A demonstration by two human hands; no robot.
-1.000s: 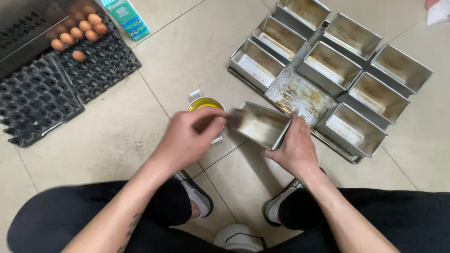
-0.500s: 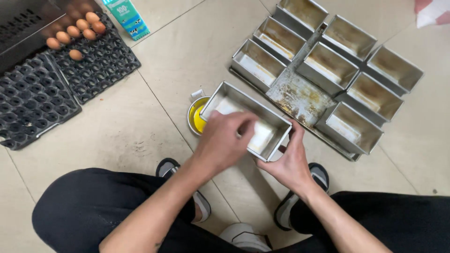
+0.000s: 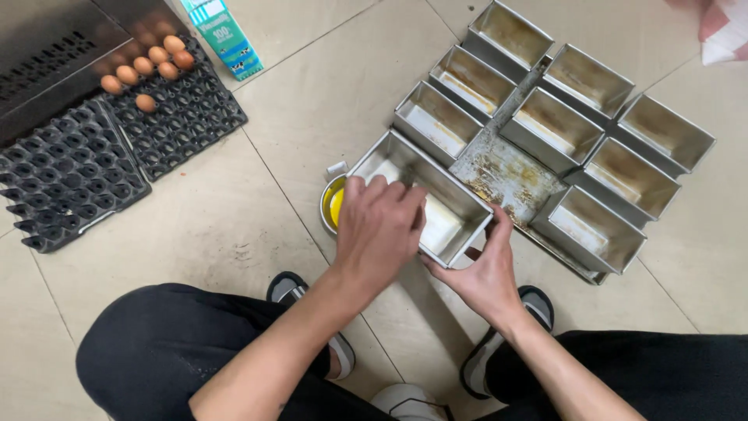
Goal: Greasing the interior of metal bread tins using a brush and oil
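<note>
The loaf tin (image 3: 425, 204) sits tilted over the tiled floor (image 3: 234, 234), beside the yellow bowl (image 3: 333, 204). Your right hand (image 3: 487, 273) grips its near corner; your left hand (image 3: 379, 226) presses, fingers loose, inside. It looks stiff, light, probably greasy: hold the rims.

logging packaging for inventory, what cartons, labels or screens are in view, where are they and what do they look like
Carton: on the floor tiles at top, right of the egg trays; tall rectangular box, teal and white, lying tilted, partly cut off by the frame edge.
No signs or screens show.
</note>
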